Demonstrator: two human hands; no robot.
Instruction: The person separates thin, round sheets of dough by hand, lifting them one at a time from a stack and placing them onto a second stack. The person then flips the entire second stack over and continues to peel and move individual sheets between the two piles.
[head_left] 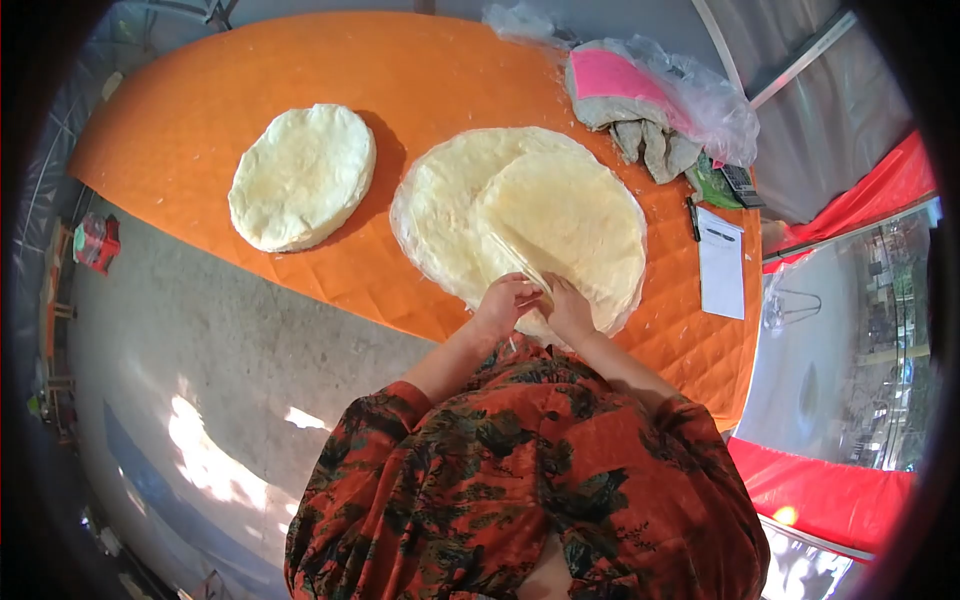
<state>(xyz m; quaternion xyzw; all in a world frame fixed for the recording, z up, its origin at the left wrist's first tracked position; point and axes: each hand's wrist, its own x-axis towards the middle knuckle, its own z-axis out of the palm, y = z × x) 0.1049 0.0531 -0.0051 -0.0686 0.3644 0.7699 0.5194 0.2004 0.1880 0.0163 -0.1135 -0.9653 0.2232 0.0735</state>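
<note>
A wide pile of thin, pale, round sheets (pixel 440 205) lies on the table in front of me, with a wrinkled outer rim. On top, toward the right, is a smoother round sheet (pixel 565 215), and a narrow raised fold runs down it to my fingers. My left hand (pixel 504 304) is closed at the near end of this fold. Beside it, almost touching, my right hand (pixel 569 310) is closed on the same edge. The fingertips are partly hidden, and I cannot make out how many layers they pinch.
A second, thicker round stack (pixel 300 180) sits on the orange quilted tablecloth (pixel 440 65) to the left. At the back right are a pink and grey cloth (pixel 625 85) and clear plastic (pixel 705 90). White paper (pixel 722 270) with a pen lies at the right edge.
</note>
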